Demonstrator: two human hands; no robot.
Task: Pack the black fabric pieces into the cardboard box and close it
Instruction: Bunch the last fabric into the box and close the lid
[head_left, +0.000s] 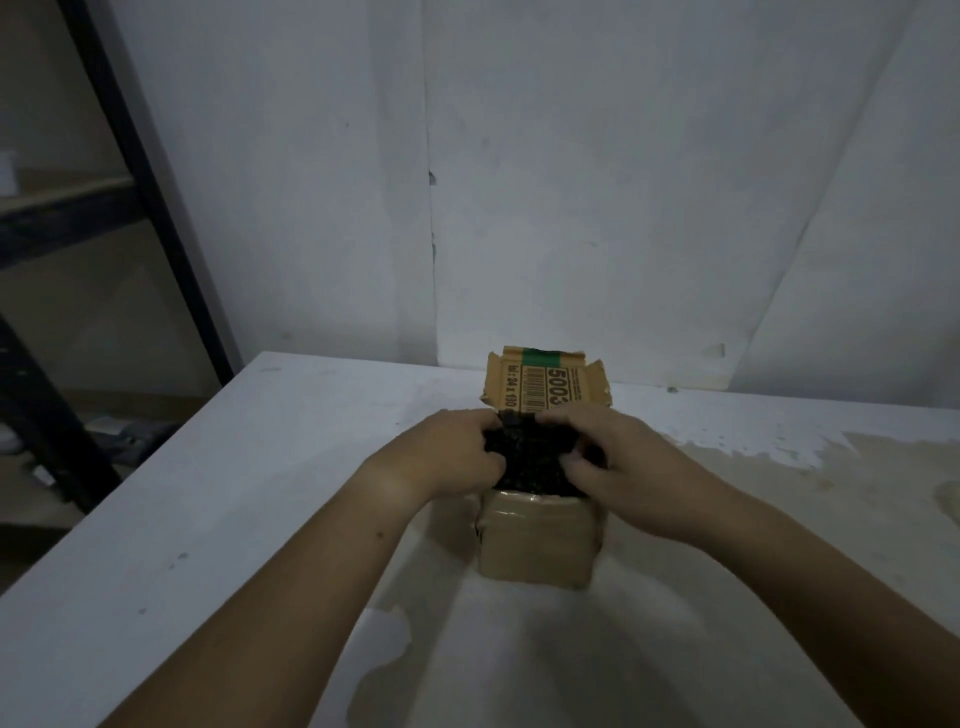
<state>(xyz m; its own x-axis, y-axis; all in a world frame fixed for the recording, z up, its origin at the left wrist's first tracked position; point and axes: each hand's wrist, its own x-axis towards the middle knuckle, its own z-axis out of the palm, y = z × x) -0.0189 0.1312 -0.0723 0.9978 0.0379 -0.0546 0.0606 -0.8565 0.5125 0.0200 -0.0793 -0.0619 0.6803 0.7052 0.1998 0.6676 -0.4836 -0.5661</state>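
Note:
A small cardboard box (537, 540) stands on the white table (208, 519) in the middle of the view. Its printed lid flap (545, 387) stands upright at the far side. Black fabric (532, 454) bulges out of the box's open top. My left hand (452, 449) grips the fabric's left side with curled fingers. My right hand (613, 457) grips its right side, thumb and fingers curled into the cloth. The inside of the box is hidden by fabric and hands.
A white wall (571, 182) rises right behind the table. A dark metal shelf frame (140, 171) stands at the left, beyond the table's left edge. Worn, beige patches of tabletop (779, 493) lie to the right of the box.

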